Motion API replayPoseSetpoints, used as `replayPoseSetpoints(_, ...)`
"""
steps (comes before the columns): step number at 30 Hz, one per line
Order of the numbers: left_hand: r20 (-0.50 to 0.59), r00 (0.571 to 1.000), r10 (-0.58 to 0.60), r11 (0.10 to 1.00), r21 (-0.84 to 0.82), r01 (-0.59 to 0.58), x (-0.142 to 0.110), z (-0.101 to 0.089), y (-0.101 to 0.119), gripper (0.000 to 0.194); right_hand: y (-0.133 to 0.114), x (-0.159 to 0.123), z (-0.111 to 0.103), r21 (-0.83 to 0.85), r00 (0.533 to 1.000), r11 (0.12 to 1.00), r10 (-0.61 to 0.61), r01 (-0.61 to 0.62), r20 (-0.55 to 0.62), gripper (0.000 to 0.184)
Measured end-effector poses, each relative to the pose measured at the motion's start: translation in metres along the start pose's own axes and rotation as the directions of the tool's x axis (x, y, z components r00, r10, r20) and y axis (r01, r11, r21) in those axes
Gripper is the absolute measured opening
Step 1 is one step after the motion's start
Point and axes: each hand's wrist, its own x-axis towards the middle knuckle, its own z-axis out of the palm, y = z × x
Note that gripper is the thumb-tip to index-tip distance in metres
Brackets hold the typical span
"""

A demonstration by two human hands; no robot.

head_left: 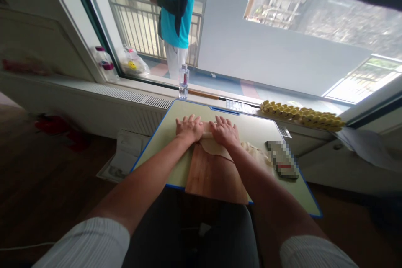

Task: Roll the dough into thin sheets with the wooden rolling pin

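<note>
Dough (216, 149) lies as a flat sheet over the far part of the board (216, 180), whose near end reaches the table's (157, 146) near edge. Across the sheet's far side sits what looks like a pin (207, 128), under the left hand (190, 128) and right hand (225, 130); both are palm down, fingers stretched forward and a little spread. Rolling out seems the step in hand; a further stroke would call for even pressure from both palms. Pale pieces (255, 151) lie right of the board, then a pixelated slab (282, 161) near the table's right edge.
</note>
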Motion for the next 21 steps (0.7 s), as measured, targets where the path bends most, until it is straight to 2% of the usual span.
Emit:
replayPoseSetpoints(5,0.073,0.997,0.003,1.0,-0.006,-0.003,0.032,-0.002,-0.001,0.057,0.002,0.036,0.003,0.114,0.998,0.992,0.055,-0.058,0.031,0.074)
replayPoseSetpoints(9,0.099,0.995,0.014,1.0,-0.003,-0.014,0.041,-0.002,-0.003,0.058,0.002,0.042,0.004,0.157,0.995,0.983,0.089,-0.093,0.034,0.077)
replayPoseSetpoints(14,0.079,0.996,0.039,0.999,0.017,-0.04,0.026,0.0,-0.004,0.059,-0.002,0.021,0.002,0.116,0.994,0.988,0.104,-0.105,0.011,0.073)
replayPoseSetpoints(21,-0.015,0.999,0.049,0.999,0.008,-0.049,-0.02,0.005,-0.003,0.061,-0.011,-0.034,-0.001,-0.055,0.995,0.995,0.082,-0.085,-0.057,0.066)
